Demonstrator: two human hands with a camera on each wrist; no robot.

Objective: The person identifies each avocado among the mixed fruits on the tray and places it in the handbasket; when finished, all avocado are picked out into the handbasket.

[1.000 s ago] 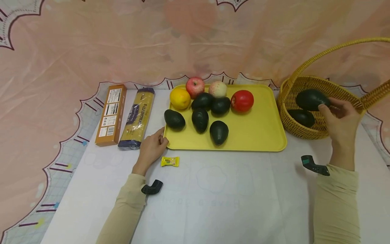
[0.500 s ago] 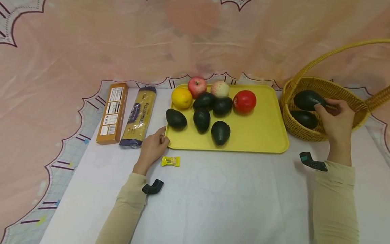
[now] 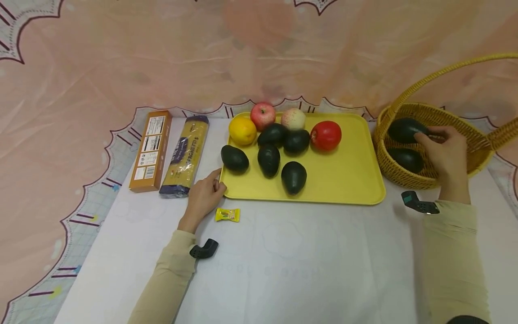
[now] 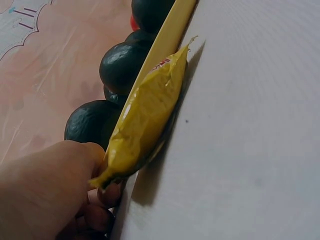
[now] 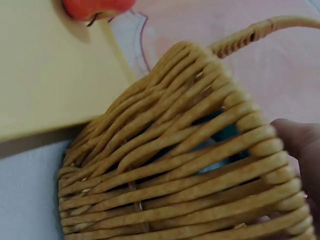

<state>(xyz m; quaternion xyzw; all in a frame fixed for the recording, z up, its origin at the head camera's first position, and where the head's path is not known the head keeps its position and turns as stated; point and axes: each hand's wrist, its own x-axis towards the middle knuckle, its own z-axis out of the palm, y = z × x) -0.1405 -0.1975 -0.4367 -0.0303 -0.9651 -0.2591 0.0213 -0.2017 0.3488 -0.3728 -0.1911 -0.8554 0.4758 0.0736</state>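
Observation:
At the right, my right hand (image 3: 447, 150) reaches into the wicker basket (image 3: 413, 181) and holds a dark green avocado (image 3: 406, 130) by its near end. A second avocado (image 3: 406, 160) lies in the basket just in front of it. My left hand (image 3: 204, 194) grips the front left corner of the yellow tray (image 3: 348, 180), its thumb over the rim and its fingers curled below. On the tray lie several avocados, a lemon (image 3: 242, 131), a red apple (image 3: 263, 116), a pale peach (image 3: 293, 119) and a red pomegranate (image 3: 325, 136). In the right wrist view, the basket's weave (image 5: 200, 165) hides most of the hand.
A small yellow wrapped candy (image 3: 228, 214) lies in front of the tray, near the left wrist. Left of the tray are a spaghetti pack (image 3: 186, 157) and an orange-brown box (image 3: 150, 152). The basket's tall handle (image 3: 449, 72) arches above the right hand.
My right hand has lowered the avocado slightly and shifted it left within the basket, behind the other avocado. The left hand keeps its place at the tray corner.

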